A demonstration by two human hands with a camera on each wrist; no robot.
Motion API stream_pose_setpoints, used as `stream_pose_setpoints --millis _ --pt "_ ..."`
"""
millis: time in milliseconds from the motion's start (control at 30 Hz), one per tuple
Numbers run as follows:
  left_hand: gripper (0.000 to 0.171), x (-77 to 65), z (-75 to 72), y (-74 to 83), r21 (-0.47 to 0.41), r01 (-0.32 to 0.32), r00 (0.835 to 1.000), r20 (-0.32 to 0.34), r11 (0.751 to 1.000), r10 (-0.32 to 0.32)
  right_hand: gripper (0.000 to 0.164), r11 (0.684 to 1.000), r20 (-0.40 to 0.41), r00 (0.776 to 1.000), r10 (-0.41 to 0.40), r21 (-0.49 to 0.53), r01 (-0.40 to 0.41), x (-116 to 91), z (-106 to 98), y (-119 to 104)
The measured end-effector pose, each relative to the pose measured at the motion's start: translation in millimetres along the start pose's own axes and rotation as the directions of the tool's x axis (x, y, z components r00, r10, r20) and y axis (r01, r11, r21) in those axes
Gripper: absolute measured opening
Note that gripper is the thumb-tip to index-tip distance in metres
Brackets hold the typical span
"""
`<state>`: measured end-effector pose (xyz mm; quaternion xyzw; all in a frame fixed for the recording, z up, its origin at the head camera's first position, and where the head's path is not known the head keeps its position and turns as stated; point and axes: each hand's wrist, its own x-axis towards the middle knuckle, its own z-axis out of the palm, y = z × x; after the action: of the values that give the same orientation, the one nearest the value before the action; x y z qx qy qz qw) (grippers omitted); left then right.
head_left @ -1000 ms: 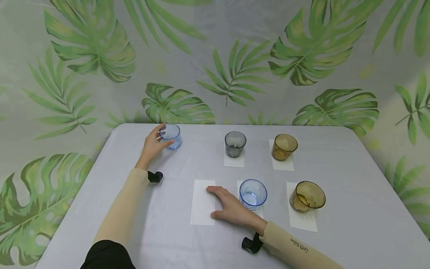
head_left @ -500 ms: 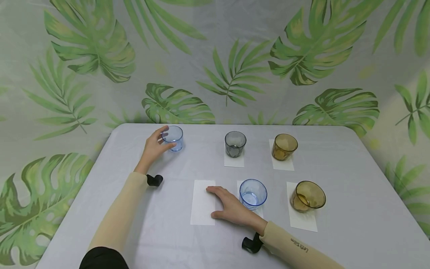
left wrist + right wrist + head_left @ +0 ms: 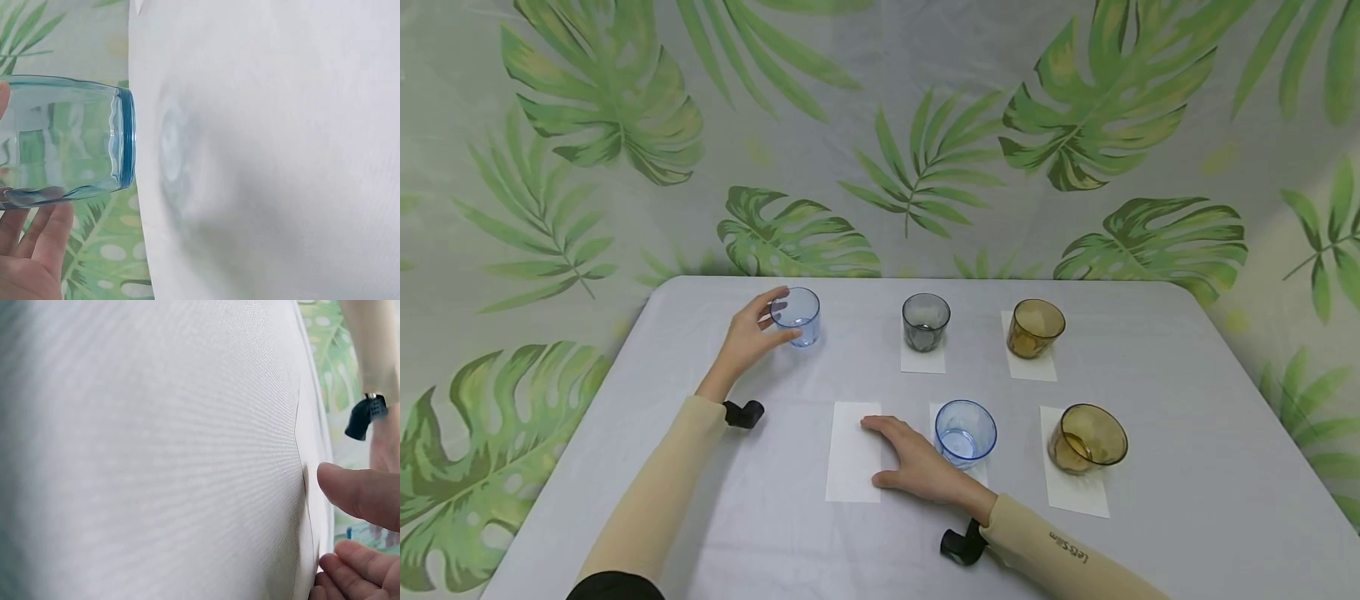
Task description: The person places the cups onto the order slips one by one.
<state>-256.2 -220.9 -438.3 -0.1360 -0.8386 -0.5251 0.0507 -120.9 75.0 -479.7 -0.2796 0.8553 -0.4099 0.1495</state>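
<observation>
With thumb and fingers around its sides, my left hand (image 3: 747, 340) holds a clear blue drinking glass (image 3: 801, 323) at the back left of the table. In the left wrist view the glass (image 3: 75, 140) is raised off the white cloth, and its shadow falls beside it. My right hand (image 3: 921, 465) rests low at the front middle, thumb and fingers spread apart and holding nothing, its fingertips over a white paper rectangle (image 3: 848, 458). Just behind that hand a second blue glass (image 3: 964, 435) stands upright on another paper, partly covered by the hand.
A grey glass (image 3: 925, 323) and an amber glass (image 3: 1035, 329) stand on papers at the back. Another amber glass (image 3: 1086, 440) is on a paper (image 3: 1082, 496) at the right front. Leaf-patterned fabric (image 3: 910, 167) hangs behind the table (image 3: 1187, 375).
My left hand has moved slightly right and toward me, carrying the blue glass along. The right hand and the other glasses have stayed in place.
</observation>
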Motion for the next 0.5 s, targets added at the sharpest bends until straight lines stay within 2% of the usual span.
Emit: stream_pose_setpoints --millis 133,367,500 --pt "0.072 -5.1 2.8 8.4 -0.018 -0.022 0.999 0.024 1.000 0.023 0.071 1.000 0.000 1.000 -0.001 -0.002 0.001 -0.4 0.0 -0.1" --pt "0.071 -22.5 5.6 45.3 -0.049 -0.047 0.995 0.086 0.998 0.052 0.071 1.000 -0.001 1.000 -0.013 -0.023 0.012 -1.0 0.2 0.0" --pt "0.070 -29.6 8.1 55.5 -0.050 -0.064 0.992 0.107 0.997 0.069 0.071 0.999 0.003 1.000 -0.009 -0.033 0.009 -0.5 0.1 -0.5"
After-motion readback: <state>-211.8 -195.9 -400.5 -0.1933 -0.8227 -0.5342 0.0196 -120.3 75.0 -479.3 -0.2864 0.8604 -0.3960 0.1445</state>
